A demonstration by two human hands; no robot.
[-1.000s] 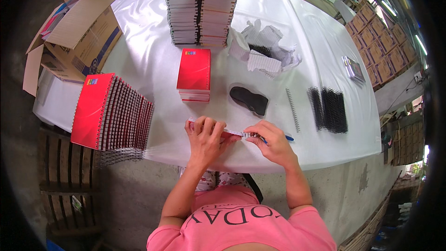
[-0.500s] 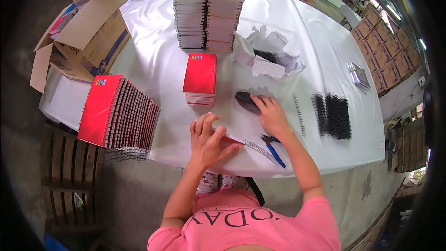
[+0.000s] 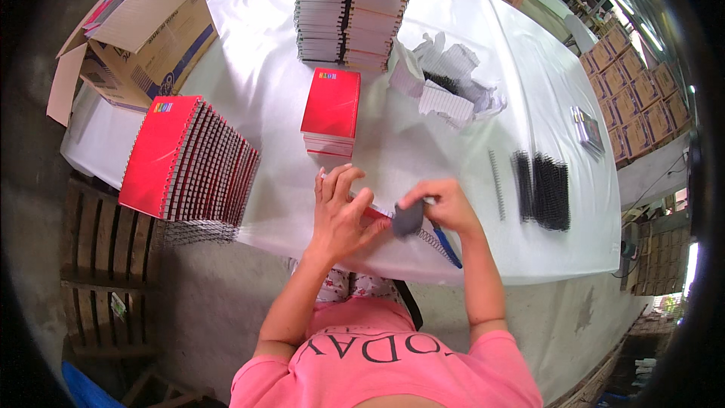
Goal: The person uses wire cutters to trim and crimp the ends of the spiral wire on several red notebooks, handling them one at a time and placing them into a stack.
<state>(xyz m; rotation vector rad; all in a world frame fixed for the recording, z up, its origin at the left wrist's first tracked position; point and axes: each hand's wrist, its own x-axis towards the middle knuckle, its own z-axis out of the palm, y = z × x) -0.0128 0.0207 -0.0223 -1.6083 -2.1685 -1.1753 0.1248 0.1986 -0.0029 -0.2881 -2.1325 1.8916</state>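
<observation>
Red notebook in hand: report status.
Left hand holding red notebook. Right hand gripping black block, hiding part of spiral coil. Blue-handled pliers close beside coil.

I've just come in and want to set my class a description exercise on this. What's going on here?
A person's left hand holds a red notebook near the front edge of a white table. The right hand grips a dark block at the notebook's right end; whether they touch is unclear. A wire coil shows beyond the block, beside blue-handled pliers. A red stack sits ahead, with spiral-bound notebooks to the left and black coils to the right.
</observation>
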